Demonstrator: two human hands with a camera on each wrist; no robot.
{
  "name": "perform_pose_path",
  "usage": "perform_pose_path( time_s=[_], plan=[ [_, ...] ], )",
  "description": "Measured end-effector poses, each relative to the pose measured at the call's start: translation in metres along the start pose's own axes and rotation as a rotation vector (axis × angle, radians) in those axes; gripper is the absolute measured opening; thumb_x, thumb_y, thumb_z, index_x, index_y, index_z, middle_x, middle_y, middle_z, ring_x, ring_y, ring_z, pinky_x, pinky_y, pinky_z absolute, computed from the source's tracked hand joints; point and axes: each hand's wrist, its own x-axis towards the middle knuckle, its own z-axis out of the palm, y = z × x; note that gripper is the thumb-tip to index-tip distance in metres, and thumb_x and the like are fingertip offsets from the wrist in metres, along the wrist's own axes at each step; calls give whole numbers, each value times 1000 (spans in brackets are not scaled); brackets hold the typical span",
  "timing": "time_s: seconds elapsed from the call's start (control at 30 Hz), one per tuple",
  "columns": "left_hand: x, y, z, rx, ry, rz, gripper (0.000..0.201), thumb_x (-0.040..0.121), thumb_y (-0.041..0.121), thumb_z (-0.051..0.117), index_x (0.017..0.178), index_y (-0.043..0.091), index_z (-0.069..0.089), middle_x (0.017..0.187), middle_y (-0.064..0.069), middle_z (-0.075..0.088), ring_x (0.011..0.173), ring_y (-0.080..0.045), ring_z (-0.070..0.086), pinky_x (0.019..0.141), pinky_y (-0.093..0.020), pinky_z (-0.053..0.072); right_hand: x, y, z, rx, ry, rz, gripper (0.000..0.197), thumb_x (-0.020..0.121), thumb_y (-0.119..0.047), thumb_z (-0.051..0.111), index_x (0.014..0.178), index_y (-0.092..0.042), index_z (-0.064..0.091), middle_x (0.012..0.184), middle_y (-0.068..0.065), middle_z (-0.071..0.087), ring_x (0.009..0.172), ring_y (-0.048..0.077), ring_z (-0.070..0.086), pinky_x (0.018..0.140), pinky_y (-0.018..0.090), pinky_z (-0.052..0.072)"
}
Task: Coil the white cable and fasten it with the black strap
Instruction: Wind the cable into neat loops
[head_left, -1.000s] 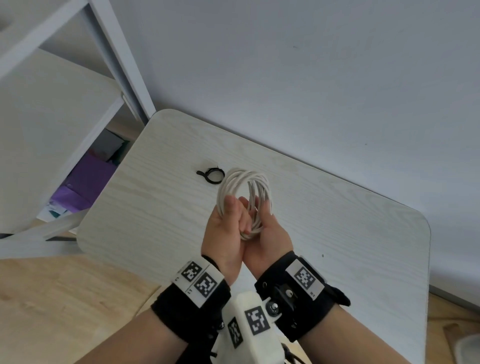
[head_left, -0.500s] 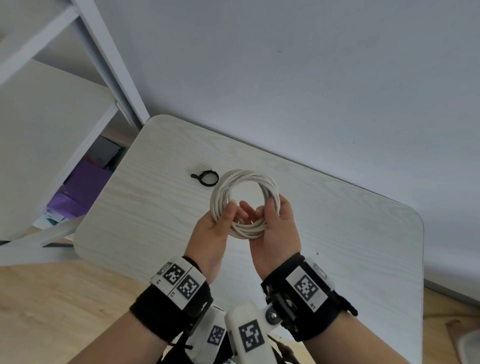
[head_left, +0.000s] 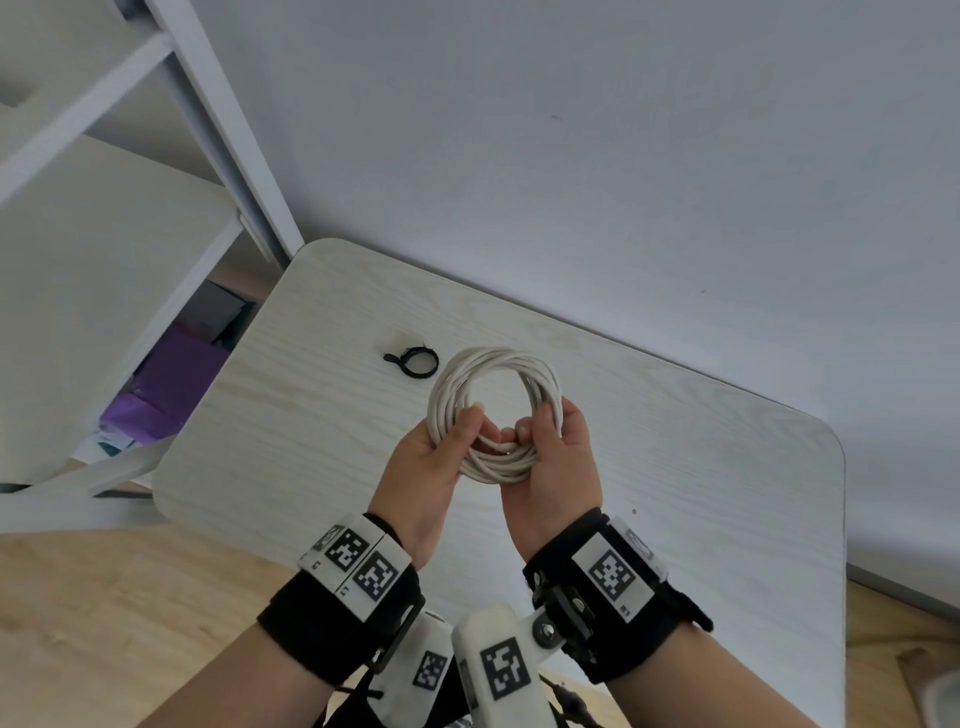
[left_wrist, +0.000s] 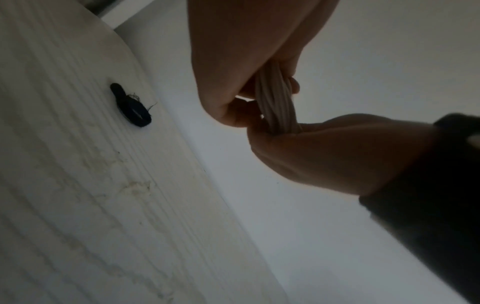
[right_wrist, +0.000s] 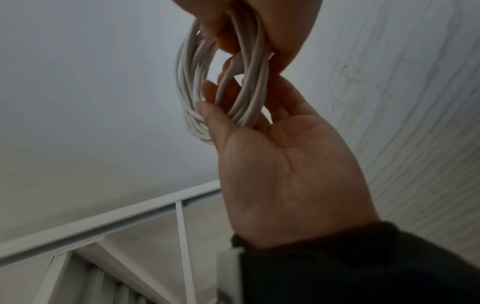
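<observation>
The white cable (head_left: 493, 364) is wound into a round coil of several loops, held upright above the pale wooden table (head_left: 675, 467). My left hand (head_left: 457, 441) grips the coil's lower left side, thumb over the loops. My right hand (head_left: 543, 436) grips the lower right side, fingers curled through the ring. In the left wrist view the strands (left_wrist: 275, 102) run between the left hand (left_wrist: 233, 61) and the right hand (left_wrist: 324, 154). In the right wrist view the coil (right_wrist: 192, 82) hangs between both hands. The black strap (head_left: 413, 361), curled into a small loop, lies on the table just left of the coil; it also shows as the strap (left_wrist: 132, 109).
A white shelf frame (head_left: 208, 130) stands left of the table, with purple items (head_left: 166, 384) on the floor beneath it. A grey wall rises directly behind the table's far edge. Wooden floor (head_left: 104, 623) lies at the near left.
My hands, pressed together on the coil's lower part a second ago, have moved apart. The coil has turned and spread into a round ring facing me. The strap has not moved.
</observation>
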Motion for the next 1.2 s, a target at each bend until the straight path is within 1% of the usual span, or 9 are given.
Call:
perform_pose_path(
  time_s=[0.1,0.17,0.27,0.43,0.63,0.77,0.9,1.03,1.2],
  plan=[
    [2,0,-3,171,37,81,17,87,23,61,97,9,58,76,-2,69,78,-13,68,77,-23,51,1,-2,-1,48,16,17,12,96,-11,41,96,-12,53,57,0,44,49,11,48,58,28,49],
    [2,-1,-8,180,-7,56,28,84,23,66,106,10,54,77,-1,69,81,-12,67,81,-24,49,1,-3,-3,63,14,33,12,96,-11,41,100,-13,53,58,0,43,50,11,46,53,27,49],
    [3,1,-14,209,-90,-43,40,74,31,74,107,18,55,80,-2,70,86,-16,66,93,-33,45,1,-4,-5,54,23,36,13,95,-9,42,101,-12,53,56,0,41,47,11,41,44,24,45],
    [2,10,-6,371,-112,-112,29,80,22,71,105,17,56,86,-3,71,85,-13,66,88,-30,45,7,-9,-7,-65,55,-27,11,94,-7,43,93,-13,52,57,-1,37,44,9,34,38,20,36],
    [11,31,-3,373,-16,-75,68,70,18,79,127,32,45,109,4,66,94,-13,66,88,-32,49,3,-13,-17,-405,-26,-170,21,92,-1,42,84,-17,52,51,-8,38,42,7,32,40,21,31],
    [10,42,-1,465,-156,-70,50,67,29,78,111,18,57,89,-5,72,75,-18,70,71,-30,56,0,-10,-25,-603,-93,-224,20,92,-3,43,83,-18,54,49,-8,41,42,9,32,41,24,29],
    [10,46,-1,567,-203,-84,61,57,54,68,96,10,51,71,-1,68,61,-14,65,63,-26,54,-3,-5,-33,-865,-171,-328,20,92,-13,49,82,-29,56,50,-12,48,46,9,40,44,25,36],
    [5,38,6,664,-190,54,47,71,55,59,103,22,48,61,6,50,48,-11,49,54,-28,48,-3,-6,-31,-853,-177,-289,24,91,-13,47,79,-31,56,51,-11,46,47,13,40,43,26,35],
    [0,35,6,809,-273,290,26,91,30,54,117,30,58,60,15,57,46,-4,52,50,-18,47,-3,-12,-32,-781,-215,-278,9,81,-13,50,83,-21,54,52,-12,49,43,7,39,41,23,34]
  ],
)
